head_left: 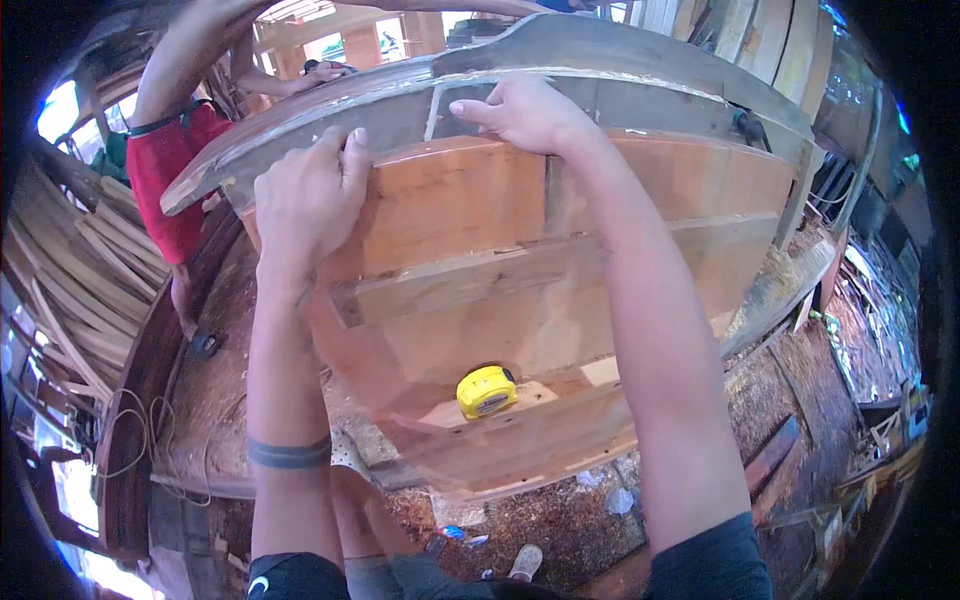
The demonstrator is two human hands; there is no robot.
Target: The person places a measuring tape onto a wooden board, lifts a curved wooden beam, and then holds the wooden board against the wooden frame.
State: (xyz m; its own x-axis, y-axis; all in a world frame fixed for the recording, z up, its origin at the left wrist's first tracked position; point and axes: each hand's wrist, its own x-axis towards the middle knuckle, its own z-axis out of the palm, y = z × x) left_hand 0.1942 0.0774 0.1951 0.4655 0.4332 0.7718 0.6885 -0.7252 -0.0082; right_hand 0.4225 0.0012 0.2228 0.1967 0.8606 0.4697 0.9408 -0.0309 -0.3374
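A large curved wooden panel [450, 205] with cross ribs stands in front of me, beside a grey weathered curved board [620, 100]. My left hand [312, 190] is closed over the panel's upper left edge, thumb up. Around the upper middle edge, near the grey board, my right hand [525, 112] rests with its thumb stretched out to the left and its other fingers partly hidden behind the hand. A yellow tape measure [487, 391] lies on a lower rib of the panel, touched by neither hand.
Another person in red shorts [175, 170] stands at the left, a hand [318, 76] on the grey board. Stacked planks [85, 290] lie at the far left, with a loose cord [150, 440] nearby. Sawdust and scraps cover the floor [540, 520]. A shoe [526, 562] shows below.
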